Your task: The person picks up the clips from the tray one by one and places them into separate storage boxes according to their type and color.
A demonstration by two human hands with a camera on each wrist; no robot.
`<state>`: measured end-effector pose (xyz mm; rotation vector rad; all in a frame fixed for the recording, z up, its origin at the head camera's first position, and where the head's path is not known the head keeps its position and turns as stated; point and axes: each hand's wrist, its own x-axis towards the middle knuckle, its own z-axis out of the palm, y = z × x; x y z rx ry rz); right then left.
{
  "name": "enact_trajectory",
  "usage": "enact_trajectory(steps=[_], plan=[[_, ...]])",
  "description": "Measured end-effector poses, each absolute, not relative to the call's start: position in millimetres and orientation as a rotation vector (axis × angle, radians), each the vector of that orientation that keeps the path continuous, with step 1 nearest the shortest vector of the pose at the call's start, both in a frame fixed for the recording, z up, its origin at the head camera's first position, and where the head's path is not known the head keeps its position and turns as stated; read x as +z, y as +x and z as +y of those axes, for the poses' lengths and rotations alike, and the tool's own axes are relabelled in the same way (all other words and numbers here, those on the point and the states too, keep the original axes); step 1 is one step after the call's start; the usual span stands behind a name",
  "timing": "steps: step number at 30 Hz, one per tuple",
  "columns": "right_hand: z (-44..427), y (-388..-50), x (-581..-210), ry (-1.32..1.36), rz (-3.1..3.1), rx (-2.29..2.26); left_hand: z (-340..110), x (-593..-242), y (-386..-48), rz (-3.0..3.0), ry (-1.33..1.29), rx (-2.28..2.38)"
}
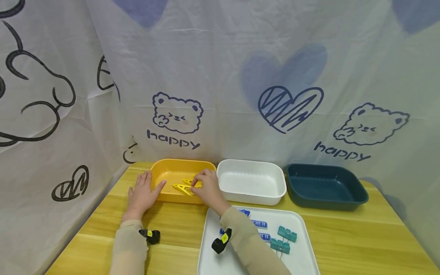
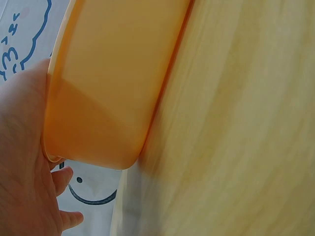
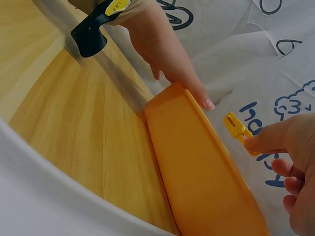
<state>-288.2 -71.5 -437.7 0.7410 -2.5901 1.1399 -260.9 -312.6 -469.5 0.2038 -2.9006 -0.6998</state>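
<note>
A yellow plastic bin (image 1: pixel 183 197) stands at the left of the back row. My left hand (image 1: pixel 141 194) rests at its front left corner, fingers spread straight along the outer side and thumb across the front rim. Over the bin's right part, my right hand (image 1: pixel 208 190) pinches a yellow plastic clothespin (image 3: pixel 236 125) between thumb and forefinger. Yellow clothespin shapes (image 1: pixel 183 189) show beside those fingertips in the head view; whether one lies on the bin floor is hard to tell. In the left wrist view, the bin wall (image 2: pixel 113 88) hides part of the left fingers.
A white bin (image 1: pixel 251 196) and a dark teal bin (image 1: pixel 326 202) stand right of the yellow one. In front, a white tray (image 1: pixel 213 263) holds blue clips (image 1: pixel 259 224) and teal binder clips (image 1: pixel 287 233), partly under the right forearm. A printed cloth (image 1: pixel 227 76) hangs behind the table.
</note>
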Motion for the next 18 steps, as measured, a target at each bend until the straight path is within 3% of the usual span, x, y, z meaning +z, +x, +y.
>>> enact_trajectory(steps=[18], plan=[[-101,-308,-437,0.669,-2.658,0.978,-313,-468,-262,-2.907,0.227,-0.709]])
